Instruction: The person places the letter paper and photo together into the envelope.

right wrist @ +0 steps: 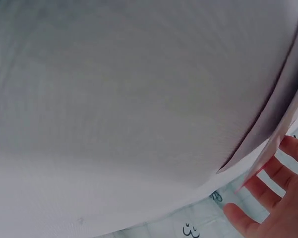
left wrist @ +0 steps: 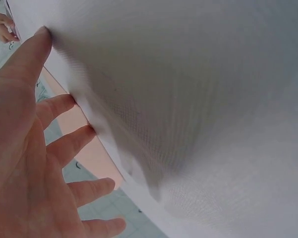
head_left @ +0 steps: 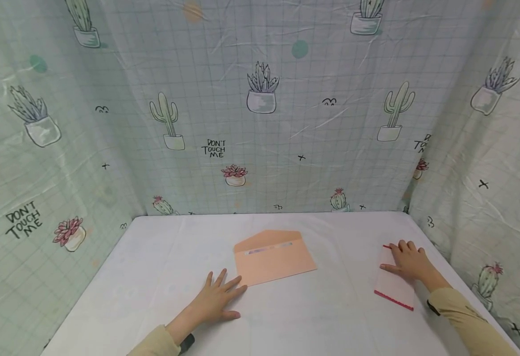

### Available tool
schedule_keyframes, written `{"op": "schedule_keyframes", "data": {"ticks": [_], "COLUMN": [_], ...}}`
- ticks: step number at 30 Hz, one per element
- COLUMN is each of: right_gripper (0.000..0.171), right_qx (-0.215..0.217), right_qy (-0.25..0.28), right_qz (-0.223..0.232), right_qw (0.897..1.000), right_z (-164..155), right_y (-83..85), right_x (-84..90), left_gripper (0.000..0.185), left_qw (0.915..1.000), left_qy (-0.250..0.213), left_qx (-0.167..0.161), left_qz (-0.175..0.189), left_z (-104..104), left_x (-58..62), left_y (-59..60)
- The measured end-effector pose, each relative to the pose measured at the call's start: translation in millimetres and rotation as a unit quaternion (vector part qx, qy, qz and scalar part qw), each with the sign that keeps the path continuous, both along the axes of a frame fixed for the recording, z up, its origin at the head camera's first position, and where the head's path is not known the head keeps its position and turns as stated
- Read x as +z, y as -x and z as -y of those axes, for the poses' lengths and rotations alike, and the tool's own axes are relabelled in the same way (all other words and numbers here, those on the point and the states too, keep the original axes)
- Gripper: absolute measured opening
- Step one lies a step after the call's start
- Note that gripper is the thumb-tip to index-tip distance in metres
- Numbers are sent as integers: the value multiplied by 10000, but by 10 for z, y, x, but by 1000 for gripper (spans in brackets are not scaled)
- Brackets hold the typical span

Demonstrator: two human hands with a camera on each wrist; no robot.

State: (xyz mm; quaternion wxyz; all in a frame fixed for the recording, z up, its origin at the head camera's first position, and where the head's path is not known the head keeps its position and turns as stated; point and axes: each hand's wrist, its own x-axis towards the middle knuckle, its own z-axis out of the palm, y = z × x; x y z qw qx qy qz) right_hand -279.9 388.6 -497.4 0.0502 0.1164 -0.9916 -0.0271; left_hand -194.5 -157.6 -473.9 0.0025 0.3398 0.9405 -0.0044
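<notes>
**A:** So what's going on here? I count one peach envelope [head_left: 274, 258] with its flap open, mid-worktop [head_left: 162, 262], and one white card with a red edge [head_left: 394, 283] off to the right. That's it, right?

**B:** Yep, one of each. The left hand [head_left: 215, 299] lies flat with its fingers spread, fingertips just touching the envelope's near left corner. The right hand [head_left: 408, 262] rests on the card's far end with fingers straight, pressing rather than pinching.

**A:** Which stage, you reckon?

**B:** Looks like the very start: envelope steadied, card not lifted. I'd guess the card needs picking up and bringing left to the open flap. Cactus-print cloth [head_left: 260, 109] all round.
</notes>
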Motion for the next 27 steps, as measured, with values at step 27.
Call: {"op": "schedule_keyframes", "data": {"ticks": [27], "right_gripper": [68], "right_qx": [-8], "right_qy": [184], "right_qz": [-93], "right_qw": [9998], "right_z": [50], "right_y": [119], "right_x": [166], "left_gripper": [64], "left_qw": [10000], "left_qy": [19], "left_qx": [52], "left_qz": [53], "left_z": [7], "left_x": [-29], "left_y": [13]}}
